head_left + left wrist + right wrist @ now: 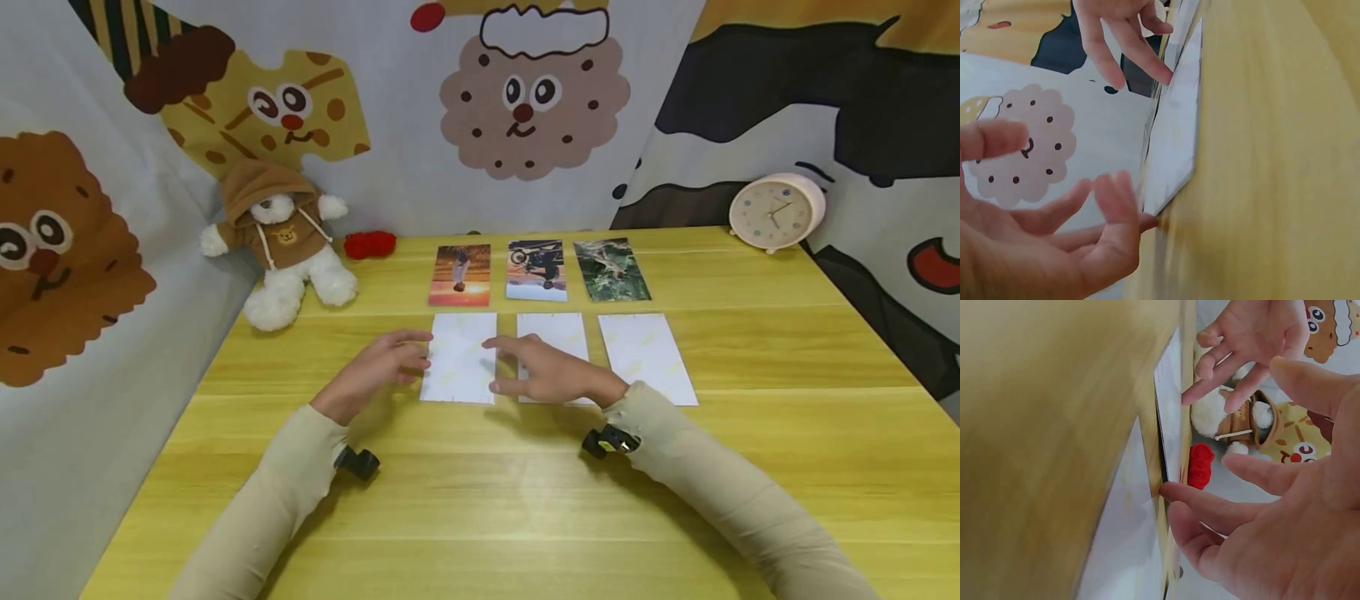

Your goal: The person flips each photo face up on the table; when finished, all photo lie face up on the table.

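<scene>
Three white cards lie in a row on the wooden table: a left card (457, 362), a middle card (558, 332) and a right card (648, 358). My left hand (378, 367) is at the left card's left edge, fingers loosely bent and spread. From the other side my right hand (551, 371) reaches over the middle card, its fingertips at the left card's right edge and the thumb apart. Both wrist views show fingertips right by the card edges, and neither hand grips anything. Part of the middle card is hidden under the right hand.
Behind the white cards lie a sunset photo (460, 277), a motorbike photo (536, 271) and a green photo (612, 270). A teddy bear (288, 237) in a brown hoodie sits at the back left, beside a red fuzzy thing (370, 244). At the back right stands a pink clock (776, 212).
</scene>
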The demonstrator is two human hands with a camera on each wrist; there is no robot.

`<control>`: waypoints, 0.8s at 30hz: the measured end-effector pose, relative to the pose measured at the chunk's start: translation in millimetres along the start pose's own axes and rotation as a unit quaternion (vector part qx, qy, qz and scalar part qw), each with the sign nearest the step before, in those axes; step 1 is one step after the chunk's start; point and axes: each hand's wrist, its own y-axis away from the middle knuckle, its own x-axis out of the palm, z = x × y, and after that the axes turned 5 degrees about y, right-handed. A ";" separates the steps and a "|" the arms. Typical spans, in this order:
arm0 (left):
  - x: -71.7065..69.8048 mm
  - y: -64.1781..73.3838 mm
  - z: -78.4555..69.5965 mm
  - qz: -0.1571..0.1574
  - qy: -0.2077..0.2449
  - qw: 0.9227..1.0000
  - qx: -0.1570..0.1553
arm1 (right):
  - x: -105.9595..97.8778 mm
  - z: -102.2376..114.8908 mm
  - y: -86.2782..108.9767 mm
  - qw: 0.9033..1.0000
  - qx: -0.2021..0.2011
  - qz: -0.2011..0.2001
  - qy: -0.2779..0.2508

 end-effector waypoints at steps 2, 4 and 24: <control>-1.6 0.6 1.2 -0.015 0.022 1.000 -0.002 | 0.7 -0.1 -0.2 1.000 0.001 0.001 -0.013; -3.1 1.1 1.7 -0.026 0.033 0.999 -0.002 | 1.4 -0.5 -0.3 1.000 0.002 0.001 -0.021; -9.0 7.4 2.3 -0.012 0.031 0.997 0.071 | 0.0 -1.2 9.8 0.993 -0.028 -0.100 -0.054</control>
